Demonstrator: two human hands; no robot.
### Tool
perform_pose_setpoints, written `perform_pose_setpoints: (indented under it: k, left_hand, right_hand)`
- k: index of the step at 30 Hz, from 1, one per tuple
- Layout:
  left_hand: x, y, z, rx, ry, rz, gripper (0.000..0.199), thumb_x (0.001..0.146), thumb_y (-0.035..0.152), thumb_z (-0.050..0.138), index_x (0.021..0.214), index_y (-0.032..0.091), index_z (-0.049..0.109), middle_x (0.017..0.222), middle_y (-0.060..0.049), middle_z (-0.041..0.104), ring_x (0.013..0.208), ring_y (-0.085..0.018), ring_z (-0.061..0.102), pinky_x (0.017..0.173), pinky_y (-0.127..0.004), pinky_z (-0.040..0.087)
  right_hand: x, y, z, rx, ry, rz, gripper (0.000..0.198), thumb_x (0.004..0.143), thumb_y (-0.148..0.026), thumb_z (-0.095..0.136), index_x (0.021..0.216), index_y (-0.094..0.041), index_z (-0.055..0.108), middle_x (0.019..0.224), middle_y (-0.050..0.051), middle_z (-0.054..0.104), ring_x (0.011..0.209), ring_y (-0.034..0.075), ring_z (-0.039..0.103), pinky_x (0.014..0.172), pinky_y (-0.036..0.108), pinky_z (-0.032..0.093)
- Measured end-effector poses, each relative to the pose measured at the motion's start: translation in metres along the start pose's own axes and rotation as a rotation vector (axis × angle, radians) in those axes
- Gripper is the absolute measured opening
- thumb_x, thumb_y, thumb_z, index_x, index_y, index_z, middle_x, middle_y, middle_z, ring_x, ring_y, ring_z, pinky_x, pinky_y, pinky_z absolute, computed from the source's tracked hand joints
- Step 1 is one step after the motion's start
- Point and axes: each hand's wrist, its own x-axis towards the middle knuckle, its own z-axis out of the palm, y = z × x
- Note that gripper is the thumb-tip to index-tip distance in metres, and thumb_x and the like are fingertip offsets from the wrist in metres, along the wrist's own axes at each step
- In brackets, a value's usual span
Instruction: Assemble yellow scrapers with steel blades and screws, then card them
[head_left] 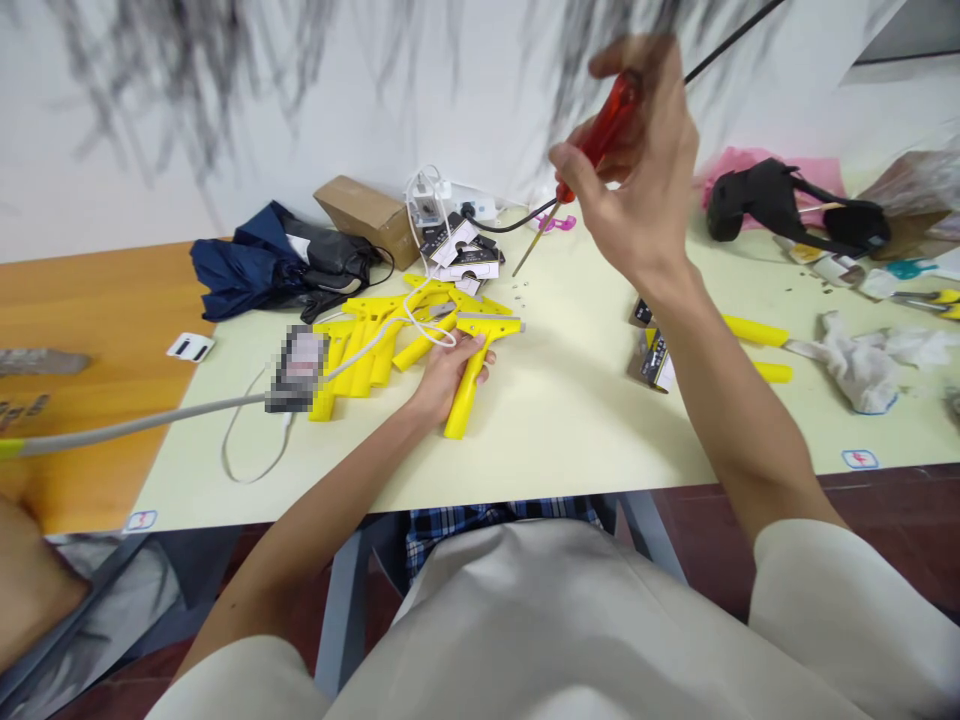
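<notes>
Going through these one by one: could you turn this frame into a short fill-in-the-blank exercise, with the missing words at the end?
1. The right hand holds a screwdriver with a ____ handle.
2. The left hand grips a T-shaped tool whose handle is ____.
3. The crumpled fabric bundle left of the cardboard box is dark ____.

Missing words: red; yellow; blue.
</notes>
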Motion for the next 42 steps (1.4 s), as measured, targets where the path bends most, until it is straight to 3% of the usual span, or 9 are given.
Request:
perform_pose_setpoints:
  k: [4,14,21,28,31,35,42]
  left_hand:
    - [0.001,0.0,0.0,-0.014,-0.003,0.002,0.045,0.081,0.022,0.097,0.09,0.021,0.054,0.091,0.0,0.066,0.077,-0.013,0.07,0.049,-0.02,0.044]
    - [0.001,0.0,-0.001,-0.013,-0.011,0.012,0.042,0.081,0.023,0.098,0.094,0.022,0.057,0.091,-0.001,0.066,0.077,-0.014,0.069,0.049,-0.021,0.043]
    - [0.002,-0.001,-0.002,0.003,-0.036,0.017,0.038,0.083,0.024,0.097,0.098,0.019,0.062,0.094,-0.001,0.065,0.077,-0.013,0.069,0.049,-0.02,0.044]
    - [0.002,-0.001,-0.003,-0.007,-0.024,0.013,0.04,0.083,0.024,0.097,0.096,0.019,0.06,0.093,-0.001,0.064,0.078,-0.013,0.069,0.049,-0.02,0.044]
    - [0.003,-0.002,-0.004,0.0,-0.02,0.015,0.038,0.083,0.025,0.097,0.099,0.018,0.063,0.095,-0.001,0.066,0.079,-0.014,0.07,0.049,-0.02,0.045]
    - [0.004,-0.003,-0.006,0.0,-0.023,0.019,0.036,0.085,0.025,0.096,0.098,0.018,0.063,0.098,-0.002,0.067,0.081,-0.013,0.07,0.05,-0.02,0.045]
    - [0.005,-0.003,-0.006,-0.023,-0.019,0.022,0.033,0.087,0.022,0.094,0.098,0.018,0.063,0.101,-0.003,0.07,0.083,-0.013,0.071,0.05,-0.02,0.045]
  right_hand:
    - [-0.003,0.028,0.01,0.001,-0.069,0.039,0.035,0.094,-0.044,0.071,0.128,-0.038,0.062,0.094,-0.001,0.078,0.085,0.029,0.075,0.075,0.042,0.067]
    - [-0.009,0.06,0.02,0.072,-0.138,0.057,0.041,0.092,-0.052,0.075,0.128,-0.041,0.062,0.092,-0.002,0.078,0.085,0.03,0.074,0.079,0.046,0.064]
    - [-0.01,0.059,0.025,0.051,-0.067,0.052,0.033,0.089,-0.043,0.078,0.118,-0.038,0.063,0.089,-0.003,0.077,0.079,0.029,0.072,0.076,0.045,0.063]
    - [-0.003,0.037,0.017,0.091,-0.027,0.024,0.036,0.085,-0.026,0.08,0.113,-0.039,0.062,0.085,-0.005,0.072,0.071,0.026,0.071,0.066,0.041,0.061]
    - [0.0,0.018,0.009,0.098,-0.015,-0.044,0.036,0.085,-0.018,0.076,0.111,-0.038,0.062,0.092,-0.004,0.071,0.075,0.025,0.074,0.067,0.04,0.061]
    - [0.002,-0.001,-0.001,0.118,0.007,-0.118,0.029,0.09,-0.026,0.081,0.111,-0.038,0.064,0.121,-0.003,0.072,0.083,0.024,0.078,0.064,0.038,0.064]
    - [0.002,0.001,-0.003,0.21,0.017,-0.242,0.043,0.089,-0.038,0.09,0.125,-0.043,0.068,0.133,-0.006,0.069,0.085,0.019,0.076,0.066,0.032,0.066]
